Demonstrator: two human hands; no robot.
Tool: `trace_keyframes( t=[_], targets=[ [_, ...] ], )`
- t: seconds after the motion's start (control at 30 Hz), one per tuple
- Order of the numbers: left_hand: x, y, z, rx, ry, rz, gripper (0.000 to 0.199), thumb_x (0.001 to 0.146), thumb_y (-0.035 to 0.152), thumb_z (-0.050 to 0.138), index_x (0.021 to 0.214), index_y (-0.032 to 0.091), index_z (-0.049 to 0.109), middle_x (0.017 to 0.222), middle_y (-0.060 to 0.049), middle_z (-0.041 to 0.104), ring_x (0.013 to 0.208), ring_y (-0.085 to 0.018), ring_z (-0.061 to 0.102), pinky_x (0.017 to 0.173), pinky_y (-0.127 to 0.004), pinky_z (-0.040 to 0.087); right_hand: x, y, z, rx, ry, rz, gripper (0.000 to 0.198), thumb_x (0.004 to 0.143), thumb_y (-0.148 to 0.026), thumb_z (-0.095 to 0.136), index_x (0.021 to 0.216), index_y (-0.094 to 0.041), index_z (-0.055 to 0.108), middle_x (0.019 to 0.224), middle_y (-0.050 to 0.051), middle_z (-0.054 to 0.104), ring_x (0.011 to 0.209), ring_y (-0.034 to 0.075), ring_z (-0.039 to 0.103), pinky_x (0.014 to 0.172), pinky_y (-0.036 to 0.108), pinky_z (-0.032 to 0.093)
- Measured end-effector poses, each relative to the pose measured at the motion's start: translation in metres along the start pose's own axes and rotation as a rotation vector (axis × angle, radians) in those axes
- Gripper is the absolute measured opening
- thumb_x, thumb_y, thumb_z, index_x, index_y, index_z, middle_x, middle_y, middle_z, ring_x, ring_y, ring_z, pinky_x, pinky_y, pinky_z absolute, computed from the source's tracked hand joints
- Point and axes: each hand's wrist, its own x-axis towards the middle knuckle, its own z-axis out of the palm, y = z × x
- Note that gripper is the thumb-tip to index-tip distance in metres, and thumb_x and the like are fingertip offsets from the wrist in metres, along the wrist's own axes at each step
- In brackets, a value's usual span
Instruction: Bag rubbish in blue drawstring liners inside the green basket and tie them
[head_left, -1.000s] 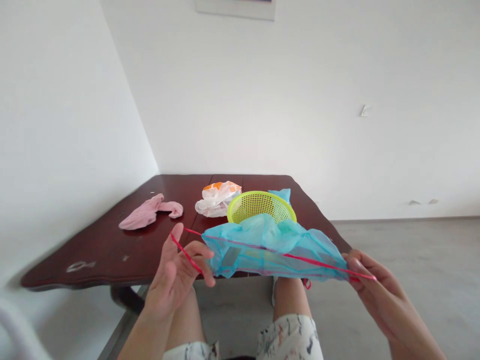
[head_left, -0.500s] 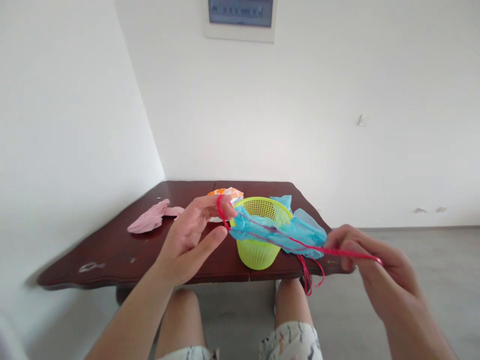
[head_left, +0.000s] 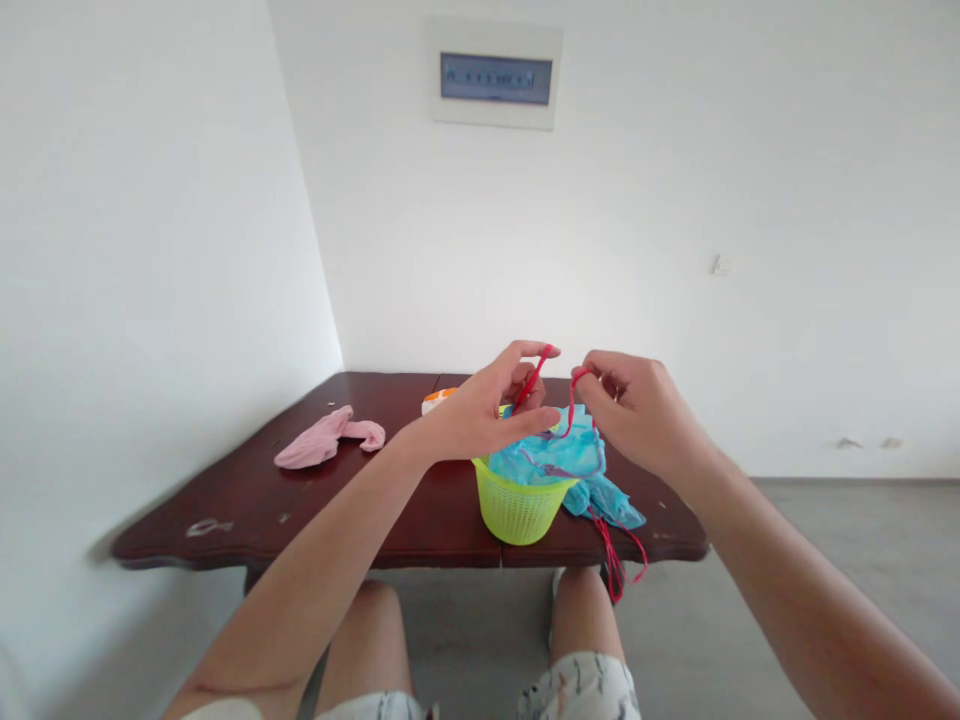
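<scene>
A thin light-blue plastic bag [head_left: 551, 457] hangs below my hands, over the yellow-green mesh basket [head_left: 519, 508]. Its red drawstring [head_left: 571, 402] runs up to both hands. My left hand [head_left: 517, 395] holds one part of the string, looped over the outstretched index finger, with the thumb held apart. Thumb and fingers of my right hand [head_left: 626, 405] are pinched on another part of it. Both hands are above the basket, close together. Another blue bag [head_left: 606, 500] lies right of the basket, with red strings [head_left: 613, 560] drooping over the table's front edge.
A pink bundle of thin material [head_left: 319, 440] lies on the left of the dark wooden table [head_left: 247, 500]. Behind my left forearm shows a white and orange package [head_left: 436, 400]. The table's back touches the wall, which carries a breaker panel [head_left: 495, 80].
My hands have come together from far apart, mostly by the right hand moving left and up. The bag, stretched sideways between them before, now hangs bunched over the basket. The view has tilted up slightly.
</scene>
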Motion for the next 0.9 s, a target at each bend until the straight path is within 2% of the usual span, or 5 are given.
trace_keyframes(
  t=[0.1,0.3,0.47,0.67,0.9],
  targets=[
    [0.016,-0.003,0.005,0.095,-0.040,-0.088,0.081,0.100,0.041,0.094,0.166,0.021,0.052,0.087,0.005,0.061,0.074,-0.014,0.054,0.067,-0.027,0.042,0.020,-0.011,-0.002,-0.141,-0.013,-0.092,0.022,0.098,-0.022,0.069,0.077,-0.024,0.062,0.063,-0.003,0.056,0.059,0.013,0.043,0.061,0.033,0.027],
    [0.030,-0.028,0.017,0.235,-0.031,-0.141,0.017,0.100,0.024,0.070,0.085,0.019,0.063,0.080,-0.001,0.066,0.077,-0.016,0.054,0.069,-0.030,0.042,0.032,-0.027,0.004,0.029,-0.208,-0.267,0.027,0.090,-0.014,0.065,0.114,-0.025,0.062,0.084,-0.005,0.066,0.069,0.013,0.054,0.066,0.030,0.037],
    [0.015,-0.035,0.010,-0.008,-0.057,-0.190,0.044,0.120,0.061,0.058,0.103,0.021,0.065,0.077,0.003,0.060,0.066,-0.012,0.053,0.061,-0.026,0.045,0.017,0.005,0.008,0.115,-0.112,-0.288,0.040,0.099,-0.027,0.070,0.138,-0.024,0.059,0.126,0.008,0.072,0.097,0.019,0.068,0.081,0.033,0.053],
    [0.005,-0.045,0.008,-0.159,-0.069,-0.245,0.063,0.119,0.083,0.050,0.113,0.021,0.064,0.062,0.007,0.057,0.047,-0.010,0.051,0.054,-0.024,0.047,-0.009,0.042,0.034,-0.006,-0.145,-0.106,0.024,0.117,-0.046,0.064,0.107,-0.025,0.066,0.082,-0.001,0.069,0.071,0.016,0.057,0.070,0.033,0.038],
    [-0.004,-0.044,0.024,-0.177,-0.115,-0.290,0.057,0.119,0.081,0.051,0.113,0.025,0.054,0.062,0.009,0.063,0.046,-0.011,0.057,0.049,-0.019,0.046,-0.029,0.049,0.047,-0.509,0.057,-0.266,0.039,0.122,-0.043,0.056,0.091,-0.023,0.066,0.073,0.001,0.070,0.064,0.017,0.052,0.071,0.035,0.025]
  ],
)
